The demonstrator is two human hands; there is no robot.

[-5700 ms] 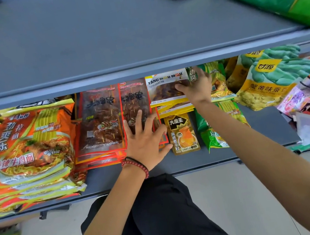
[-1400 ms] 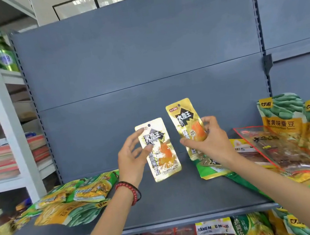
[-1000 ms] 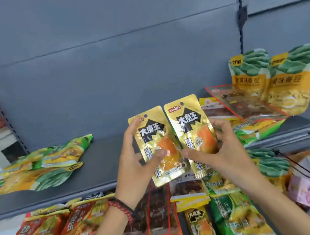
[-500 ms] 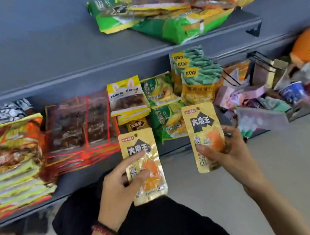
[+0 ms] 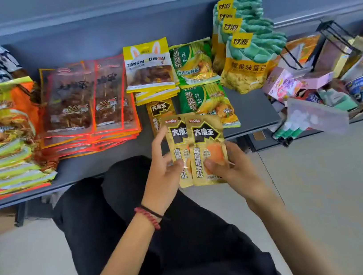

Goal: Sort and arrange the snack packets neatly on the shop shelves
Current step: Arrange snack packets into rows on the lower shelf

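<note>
Left gold packet (image 5: 176,138) and right gold packet (image 5: 206,138): black crest, orange window, upright, the right one overlapping the left one's edge. My left hand (image 5: 164,177) pinches one, my right hand (image 5: 230,169) the other. A third gold packet (image 5: 160,111) lies flat just beyond my left fingertips.

The left hand (image 5: 163,179) pinches the left gold packet (image 5: 177,142) and the right hand (image 5: 234,169) pinches the right gold packet (image 5: 207,143), which lies a bit over the other. Behind them a third gold packet (image 5: 159,110) lies on the grey shelf (image 5: 251,109), between red-edged packets (image 5: 86,97) and green packets (image 5: 205,101)
</note>
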